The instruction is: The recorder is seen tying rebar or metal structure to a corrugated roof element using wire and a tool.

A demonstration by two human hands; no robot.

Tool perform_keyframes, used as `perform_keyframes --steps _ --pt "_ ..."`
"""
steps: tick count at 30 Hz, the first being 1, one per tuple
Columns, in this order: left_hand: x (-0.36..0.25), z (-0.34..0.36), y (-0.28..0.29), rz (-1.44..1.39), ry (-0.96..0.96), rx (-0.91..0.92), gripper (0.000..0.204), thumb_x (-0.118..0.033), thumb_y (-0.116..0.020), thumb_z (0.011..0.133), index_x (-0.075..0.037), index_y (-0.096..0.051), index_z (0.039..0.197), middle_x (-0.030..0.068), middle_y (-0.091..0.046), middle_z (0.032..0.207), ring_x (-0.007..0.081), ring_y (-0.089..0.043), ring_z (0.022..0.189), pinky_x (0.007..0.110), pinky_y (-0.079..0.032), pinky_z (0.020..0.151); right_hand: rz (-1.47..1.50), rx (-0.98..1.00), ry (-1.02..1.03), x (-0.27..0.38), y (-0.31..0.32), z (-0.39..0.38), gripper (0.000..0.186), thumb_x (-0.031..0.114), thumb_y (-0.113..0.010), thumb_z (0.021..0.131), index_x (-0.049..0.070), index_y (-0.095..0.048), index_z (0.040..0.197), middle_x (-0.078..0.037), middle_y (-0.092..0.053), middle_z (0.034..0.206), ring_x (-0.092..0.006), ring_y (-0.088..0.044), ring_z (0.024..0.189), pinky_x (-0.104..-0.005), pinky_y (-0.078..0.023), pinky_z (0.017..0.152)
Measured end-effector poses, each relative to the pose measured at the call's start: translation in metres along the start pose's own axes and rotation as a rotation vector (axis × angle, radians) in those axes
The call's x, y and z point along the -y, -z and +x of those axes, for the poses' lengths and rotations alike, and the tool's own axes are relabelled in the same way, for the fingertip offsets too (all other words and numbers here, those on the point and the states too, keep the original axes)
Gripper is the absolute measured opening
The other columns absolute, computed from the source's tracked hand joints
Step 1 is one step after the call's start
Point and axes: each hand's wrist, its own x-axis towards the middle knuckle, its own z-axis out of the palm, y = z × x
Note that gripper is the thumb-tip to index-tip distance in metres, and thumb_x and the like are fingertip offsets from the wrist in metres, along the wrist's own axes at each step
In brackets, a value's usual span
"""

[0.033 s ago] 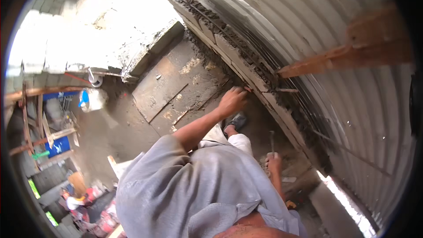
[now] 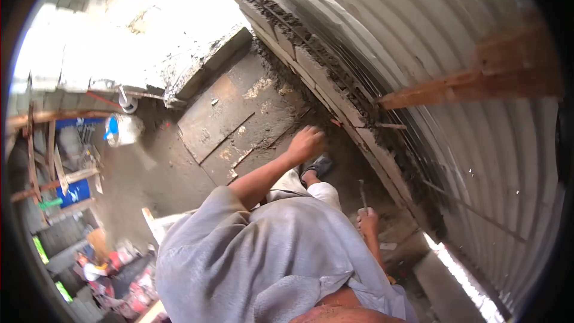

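My left hand (image 2: 307, 143) reaches out in front of my body, over the floor and a little short of the block wall (image 2: 323, 78). Its fingers are curled in and somewhat blurred; whatever they may hold is hidden. Lower and to the right, my right hand (image 2: 368, 221) is closed around a thin, rod-like tool (image 2: 362, 194) that points up and away from me. The far end of the tool is too small to make out. Against the base of the wall, just beyond my left hand, lies a small orange piece (image 2: 335, 122).
Corrugated metal sheeting (image 2: 359, 0) with a wooden beam (image 2: 454, 87) rises behind the wall. Flat boards (image 2: 221, 119) lie on the muddy floor ahead. At left are a white bucket (image 2: 127, 130), wooden framing (image 2: 60, 170) and a heap of red-and-white items (image 2: 131, 287).
My left hand has drawn back from the wall, to the left and slightly toward me. The tool in my right hand has shifted a little to the left.
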Motion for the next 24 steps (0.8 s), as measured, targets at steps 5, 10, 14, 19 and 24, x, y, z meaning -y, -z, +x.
perform_keyframes --steps 5,10,14,19,24 --pt "0.101 -0.179 0.034 0.116 0.44 0.399 0.024 -0.025 -0.064 0.083 -0.007 -0.069 0.099 0.0181 -0.066 0.096 0.0351 -0.066 0.093 0.047 -0.054 0.08 -0.579 0.155 0.184 0.108 -0.042 -0.028 0.029 0.027 -0.063 0.086 -0.001 -0.066 0.096 -0.013 -0.067 0.078 -0.0205 -0.064 0.071 -0.0364 -0.049 0.064" --pt "0.097 -0.278 0.091 0.074 0.949 -0.011 0.029 -0.027 -0.065 0.086 -0.003 -0.066 0.102 0.0209 -0.067 0.096 0.0402 -0.065 0.092 0.048 -0.053 0.079 -0.76 0.175 0.588 0.119 -0.059 0.047 0.024 0.024 -0.061 0.09 0.0 -0.064 0.091 -0.008 -0.062 0.071 -0.0191 -0.059 0.063 -0.0358 -0.046 0.06" --pt "0.042 -0.351 0.072 0.081 1.145 -0.437 0.033 -0.027 -0.066 0.086 -0.002 -0.066 0.107 0.0213 -0.066 0.1 0.0401 -0.064 0.097 0.048 -0.05 0.084 -0.741 0.534 0.562 0.165 -0.088 0.117 0.022 0.02 -0.06 0.093 0.002 -0.058 0.081 -0.003 -0.051 0.059 -0.0134 -0.049 0.048 -0.0316 -0.038 0.047" --pt "-0.069 -0.378 0.043 -0.147 1.356 -0.684 0.041 -0.029 -0.066 0.086 -0.006 -0.063 0.12 0.0211 -0.062 0.118 0.0386 -0.059 0.111 0.046 -0.048 0.094 -1.055 0.608 1.036 0.223 -0.136 0.186 0.02 0.02 -0.057 0.096 0.005 -0.054 0.084 -0.001 -0.047 0.057 -0.0108 -0.045 0.043 -0.029 -0.034 0.04" --pt "-0.16 -0.409 -0.011 -0.291 1.574 -0.838 0.037 -0.03 -0.068 0.084 -0.004 -0.067 0.111 0.0192 -0.068 0.108 0.0352 -0.066 0.101 0.042 -0.051 0.088 -1.08 0.689 1.114 0.264 -0.195 0.178 0.021 0.021 -0.055 0.098 0.005 -0.054 0.085 -0.001 -0.047 0.057 -0.0103 -0.044 0.043 -0.0285 -0.034 0.039"
